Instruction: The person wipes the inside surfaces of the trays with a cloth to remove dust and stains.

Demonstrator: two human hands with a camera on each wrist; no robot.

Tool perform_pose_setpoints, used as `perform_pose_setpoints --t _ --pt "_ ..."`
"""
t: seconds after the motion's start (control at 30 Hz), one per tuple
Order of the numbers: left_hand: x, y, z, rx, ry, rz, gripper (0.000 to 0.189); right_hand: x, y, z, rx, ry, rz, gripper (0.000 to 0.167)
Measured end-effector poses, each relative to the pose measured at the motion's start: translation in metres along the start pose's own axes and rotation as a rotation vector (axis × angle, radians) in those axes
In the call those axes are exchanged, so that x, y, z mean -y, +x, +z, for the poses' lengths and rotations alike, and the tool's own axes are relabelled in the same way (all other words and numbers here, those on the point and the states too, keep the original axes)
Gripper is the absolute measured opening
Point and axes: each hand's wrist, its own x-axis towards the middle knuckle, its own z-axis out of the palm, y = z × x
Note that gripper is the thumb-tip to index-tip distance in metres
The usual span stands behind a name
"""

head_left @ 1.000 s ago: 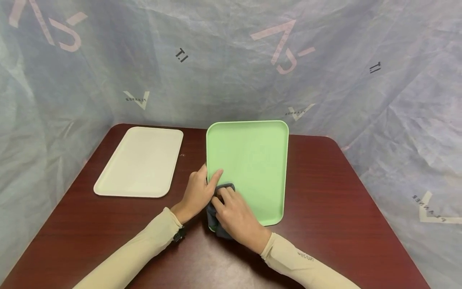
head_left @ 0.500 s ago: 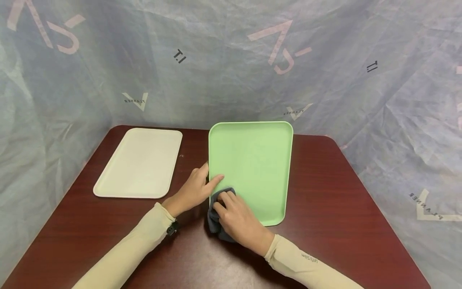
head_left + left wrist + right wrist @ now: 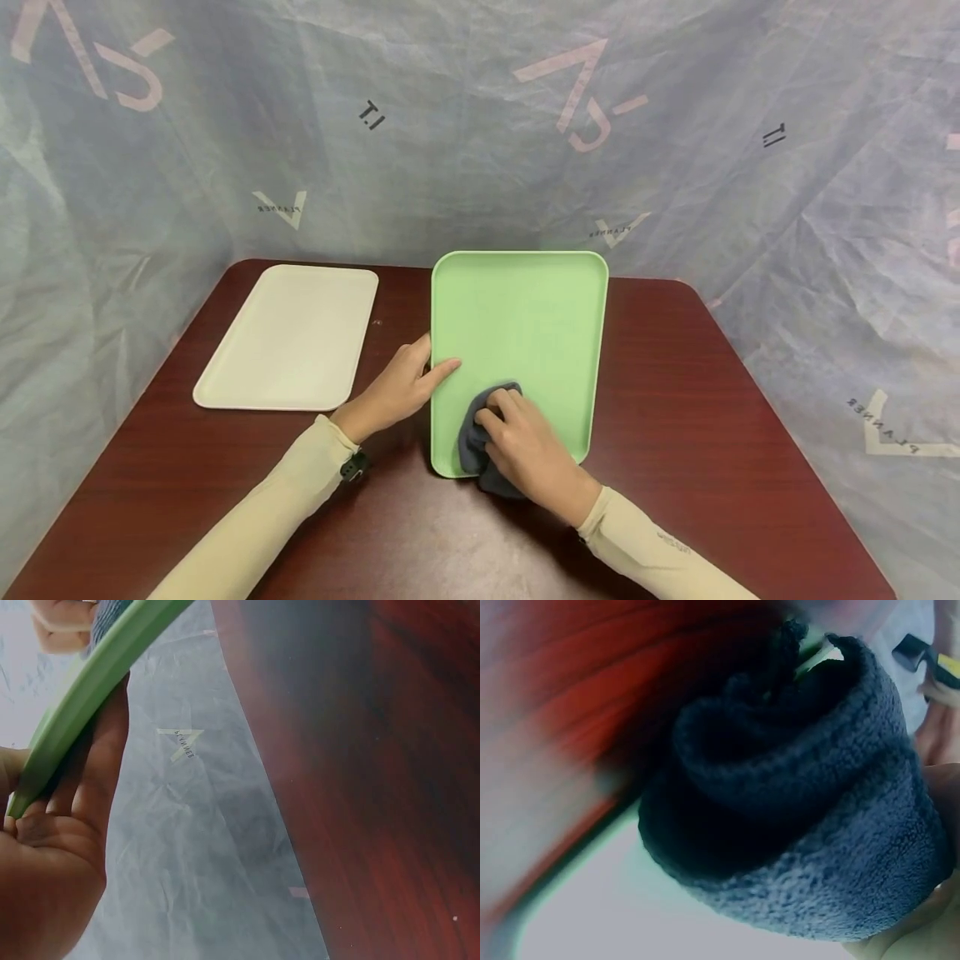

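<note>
A light green tray is held tilted up, its inner face toward me in the head view. My left hand grips its left rim, thumb over the front and fingers behind, as the left wrist view shows with the tray's edge in the palm. With bent fingers my right hand holds a bunched dark grey cloth against the lower part of the tray. Folds of the fuzzy cloth fill the right wrist view and hide most of the fingers there.
A white tray lies flat on the left side of the dark red wooden table. Grey fabric sheeting with printed letters hangs behind the table and along both sides. A dark band with a small device is on the left wrist.
The right hand and cloth have slid right along the tray's lower edge, uncovering its lower left corner. The left hand has kept its grip and its wrist has shifted slightly left.
</note>
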Motion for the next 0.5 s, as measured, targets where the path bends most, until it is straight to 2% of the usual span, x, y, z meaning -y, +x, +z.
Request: perform_pose_setpoints --t 0.1,0.5 --pt "0.001 0.0 -0.001 -0.001 -0.002 -0.014 0.036 -0.009 -0.008 -0.005 0.002 -0.008 0.033 0.029" --pt "0.002 0.003 -0.006 -0.03 -0.004 0.001 0.037 -0.044 -0.04 -0.026 0.031 -0.072 0.216 0.034"
